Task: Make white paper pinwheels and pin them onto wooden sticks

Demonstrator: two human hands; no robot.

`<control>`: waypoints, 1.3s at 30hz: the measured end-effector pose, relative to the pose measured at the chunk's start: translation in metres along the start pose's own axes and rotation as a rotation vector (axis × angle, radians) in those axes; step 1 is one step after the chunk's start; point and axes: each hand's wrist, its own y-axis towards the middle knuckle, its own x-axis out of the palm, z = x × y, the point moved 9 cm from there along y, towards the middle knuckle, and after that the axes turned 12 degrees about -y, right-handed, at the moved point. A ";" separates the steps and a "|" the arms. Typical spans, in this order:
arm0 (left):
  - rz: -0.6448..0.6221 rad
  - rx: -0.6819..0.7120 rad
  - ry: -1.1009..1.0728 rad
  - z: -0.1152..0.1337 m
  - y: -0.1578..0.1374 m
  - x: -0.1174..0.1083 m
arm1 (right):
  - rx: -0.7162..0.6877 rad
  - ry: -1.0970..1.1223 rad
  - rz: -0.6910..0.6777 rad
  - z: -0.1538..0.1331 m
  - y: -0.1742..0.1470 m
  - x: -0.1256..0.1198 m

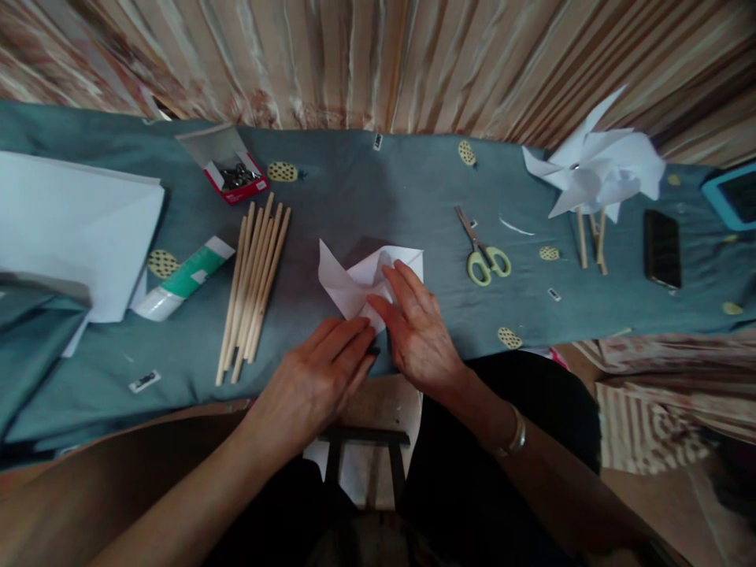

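Beside the near edge of the cloth-covered table (407,185), a folded white paper (354,285) is held by the right hand (422,339) and touched by the fingertips of the left hand (322,374), whose grip cannot be fully made out. Towards the left end, wooden sticks (253,283), a green-and-white tube (186,276) and white sheets (88,228) are laid; an opened red box (248,192) is set near the far edge. Towards the right end, scissors (474,240), pinwheels (602,165) and a phone (662,248) are placed.

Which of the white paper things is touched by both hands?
The partly folded sheet, between the wooden sticks and the scissors. The left hand and right hand touch it; the paper stack at far left and the pinwheels at right are untouched.
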 end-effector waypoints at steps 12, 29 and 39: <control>0.143 -0.046 0.027 -0.025 -0.005 -0.051 | 0.044 -0.001 -0.029 -0.003 0.005 0.006; 0.254 -0.123 0.031 -0.042 0.006 -0.058 | 0.016 -0.060 0.048 -0.008 0.001 0.000; 0.384 -0.203 -0.092 -0.066 0.016 -0.060 | 0.075 0.069 -0.008 0.003 -0.003 -0.003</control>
